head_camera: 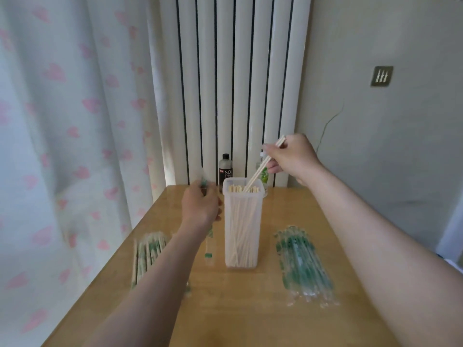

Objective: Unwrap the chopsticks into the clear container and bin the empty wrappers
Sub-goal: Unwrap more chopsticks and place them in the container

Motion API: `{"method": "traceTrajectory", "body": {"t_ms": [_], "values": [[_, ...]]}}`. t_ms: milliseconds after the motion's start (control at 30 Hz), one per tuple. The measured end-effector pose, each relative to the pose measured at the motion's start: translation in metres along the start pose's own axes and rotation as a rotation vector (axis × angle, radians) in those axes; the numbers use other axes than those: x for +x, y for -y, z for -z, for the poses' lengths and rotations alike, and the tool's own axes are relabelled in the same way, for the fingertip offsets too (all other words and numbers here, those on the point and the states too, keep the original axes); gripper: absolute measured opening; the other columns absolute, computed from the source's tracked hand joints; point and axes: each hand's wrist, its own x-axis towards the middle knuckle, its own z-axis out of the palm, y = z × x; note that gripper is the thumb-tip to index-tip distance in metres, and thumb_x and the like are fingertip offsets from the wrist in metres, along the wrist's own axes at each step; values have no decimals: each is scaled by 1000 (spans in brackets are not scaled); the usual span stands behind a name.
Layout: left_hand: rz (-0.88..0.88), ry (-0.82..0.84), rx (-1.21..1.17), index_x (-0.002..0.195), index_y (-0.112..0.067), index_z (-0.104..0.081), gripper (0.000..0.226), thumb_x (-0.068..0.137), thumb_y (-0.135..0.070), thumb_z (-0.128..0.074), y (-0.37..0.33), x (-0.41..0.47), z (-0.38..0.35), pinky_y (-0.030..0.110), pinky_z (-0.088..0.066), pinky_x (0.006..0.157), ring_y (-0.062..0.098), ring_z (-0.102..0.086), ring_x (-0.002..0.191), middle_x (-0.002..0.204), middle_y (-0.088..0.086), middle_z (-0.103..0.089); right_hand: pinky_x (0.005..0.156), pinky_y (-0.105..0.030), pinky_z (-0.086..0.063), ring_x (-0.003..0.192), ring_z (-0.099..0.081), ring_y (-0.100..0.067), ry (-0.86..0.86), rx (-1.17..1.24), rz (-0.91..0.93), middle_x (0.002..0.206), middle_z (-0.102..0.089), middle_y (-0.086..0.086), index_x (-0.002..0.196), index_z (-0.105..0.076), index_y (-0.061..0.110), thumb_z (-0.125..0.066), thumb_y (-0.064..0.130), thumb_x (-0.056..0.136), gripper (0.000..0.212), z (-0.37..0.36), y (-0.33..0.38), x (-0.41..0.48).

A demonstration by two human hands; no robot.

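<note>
A tall clear container (242,236) stands in the middle of the wooden table (250,309), holding several bare chopsticks. My right hand (290,156) grips a pair of bare chopsticks (260,169) above it, tilted, with their lower tips inside the container's mouth. To the container's left, my left hand (200,206) holds an empty clear wrapper with green print (209,246), which hangs down from my fingers toward the table. A pile of wrapped chopsticks (147,254) lies at the table's left edge. A pile of empty wrappers (303,266) lies to the right of the container.
A dark bottle (225,171) and a small green-labelled bottle (263,177) stand behind the container at the table's far edge. A white radiator (233,83) rises behind them. A curtain with pink hearts (70,146) hangs on the left.
</note>
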Motion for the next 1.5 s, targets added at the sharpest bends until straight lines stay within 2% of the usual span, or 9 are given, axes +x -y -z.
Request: {"method": "traceTrajectory", "body": {"t_ms": [200,433,667,800,900,1033,1133,1300,1500], "values": [[-3,19,29,91,-7,-64,27,105,-24,-48,17,1,10,33,-57,53,19,-63,55,75,11,-69,82,-41,-57,74,-67,-27,279,-460,-16,77,-64,-14,76,-59,3,-65,46,95,47,-42,-12,5],[23,59,-5,91,-9,-68,19,101,-19,-55,15,-3,7,24,-54,56,14,-64,60,79,9,-70,84,-46,-57,70,-57,-19,187,-358,32,100,-67,-28,94,-64,-12,-54,22,96,35,-37,-23,-4],[83,185,-212,93,-4,-70,12,96,-14,-64,1,-26,-25,27,-52,58,10,-62,59,76,5,-71,56,-26,-49,57,-59,-13,261,-78,36,69,-70,-1,83,-73,12,-60,21,98,22,-7,-22,-53],[115,211,-252,94,0,-72,16,95,-15,-66,-4,-39,-43,28,-50,60,14,-61,64,75,4,-71,58,-28,-46,57,-49,-14,543,-215,-6,63,-57,-3,76,-71,14,-67,38,96,31,17,-39,-83],[111,230,-196,97,7,-69,28,94,-21,-68,-7,-49,-58,31,-45,62,15,-50,61,65,-2,-60,75,-35,-59,69,-64,-17,518,-324,-28,79,-75,-1,83,-78,21,-74,34,91,16,36,-59,-90],[93,362,-111,94,0,-71,23,95,-23,-68,-10,-64,-78,32,-41,57,14,-43,54,51,-11,-48,63,-32,-59,60,-69,-11,388,-353,-77,73,-75,2,91,-75,23,-68,26,97,10,55,-87,-91],[36,506,-32,99,-12,-77,10,94,-14,-68,-2,-75,-91,23,-47,59,10,-59,61,65,-12,-66,65,-31,-61,71,-72,-11,258,-260,-136,84,-76,3,90,-76,23,-60,17,99,19,60,-115,-81],[-41,766,187,119,-22,-68,36,97,4,-56,23,-88,-110,7,-45,62,-5,-64,71,92,-12,-71,69,-32,-58,83,-70,-20,81,131,-358,95,-75,-10,93,-75,11,-58,13,99,18,50,-155,-65],[-31,872,512,140,-16,-59,52,93,-6,-40,57,-77,-133,22,-44,99,15,-55,123,140,-3,-58,88,-36,-55,99,-65,-18,40,-17,-378,109,-70,2,105,-72,26,-57,17,98,18,31,-209,-50]]}}
